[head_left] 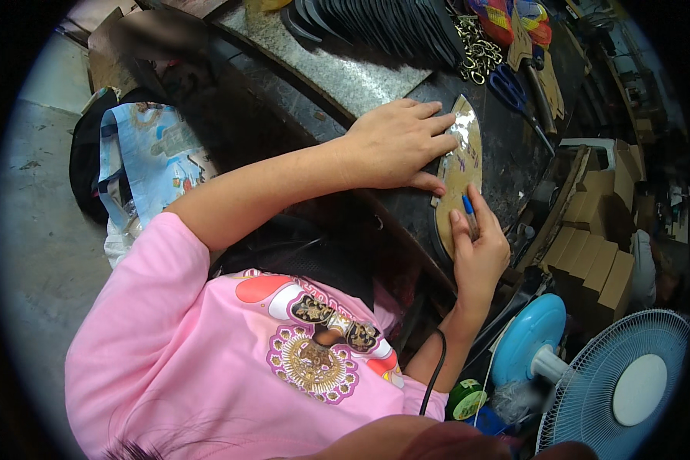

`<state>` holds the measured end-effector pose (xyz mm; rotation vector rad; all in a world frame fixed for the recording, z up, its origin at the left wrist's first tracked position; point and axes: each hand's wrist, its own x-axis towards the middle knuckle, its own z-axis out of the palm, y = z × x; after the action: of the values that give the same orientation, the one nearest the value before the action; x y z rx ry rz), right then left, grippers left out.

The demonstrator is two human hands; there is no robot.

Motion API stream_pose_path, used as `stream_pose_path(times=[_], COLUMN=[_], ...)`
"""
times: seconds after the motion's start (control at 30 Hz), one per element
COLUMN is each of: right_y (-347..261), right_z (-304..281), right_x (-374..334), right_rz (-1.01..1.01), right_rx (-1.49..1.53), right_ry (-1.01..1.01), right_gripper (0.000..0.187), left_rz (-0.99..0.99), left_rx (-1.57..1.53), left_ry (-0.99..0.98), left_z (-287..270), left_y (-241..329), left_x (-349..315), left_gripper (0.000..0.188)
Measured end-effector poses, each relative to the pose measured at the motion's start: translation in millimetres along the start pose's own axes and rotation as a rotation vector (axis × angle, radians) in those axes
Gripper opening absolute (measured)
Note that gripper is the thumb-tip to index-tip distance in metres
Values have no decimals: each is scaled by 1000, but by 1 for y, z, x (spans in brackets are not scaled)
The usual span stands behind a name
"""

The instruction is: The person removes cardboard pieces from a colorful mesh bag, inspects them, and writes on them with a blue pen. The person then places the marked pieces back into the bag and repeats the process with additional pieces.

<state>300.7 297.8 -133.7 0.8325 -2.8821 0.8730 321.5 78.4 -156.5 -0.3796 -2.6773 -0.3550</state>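
Observation:
A tan, crescent-shaped template (462, 165) with a glossy face and small pen marks lies on the dark worktable (506, 126). A dark edge shows along its lower left side, perhaps a black piece beneath. My left hand (399, 146) spreads its fingers, with the fingertips pressing on the template's left edge. Between the thumb and fingers of my right hand (483, 244) is a blue-tipped pen (468, 205), held over the template's lower part. The pen's far end is hidden by my fingers.
Several black curved pieces (376, 31) stand in a row behind a speckled stone slab (360, 80). Metal clasps (479, 57), blue-handled scissors (510, 92) and a hammer (540, 100) lie at the back right. A fan (621, 383) and cardboard boxes (590, 261) are to the right.

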Motion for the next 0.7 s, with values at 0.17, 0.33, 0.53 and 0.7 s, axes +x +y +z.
stream_pose_path(times=[0.17, 0.33, 0.53, 0.7], right_y=[0, 12, 21, 18], right_z=[-2, 0, 3, 4], right_x=[-1, 5, 8, 6], right_rz=[7, 14, 19, 85], right_rx=[20, 85, 206, 81], right_ry=[-11, -16, -20, 19], right_gripper=[41, 38, 41, 42], left_rz=[-18, -13, 15, -15], left_rx=[-13, 22, 135, 183], left_ry=[29, 4, 133, 116], left_z=[-1, 4, 17, 22], left_y=[1, -1, -3, -2], left_x=[0, 3, 2, 2], left_gripper=[68, 64, 61, 62])
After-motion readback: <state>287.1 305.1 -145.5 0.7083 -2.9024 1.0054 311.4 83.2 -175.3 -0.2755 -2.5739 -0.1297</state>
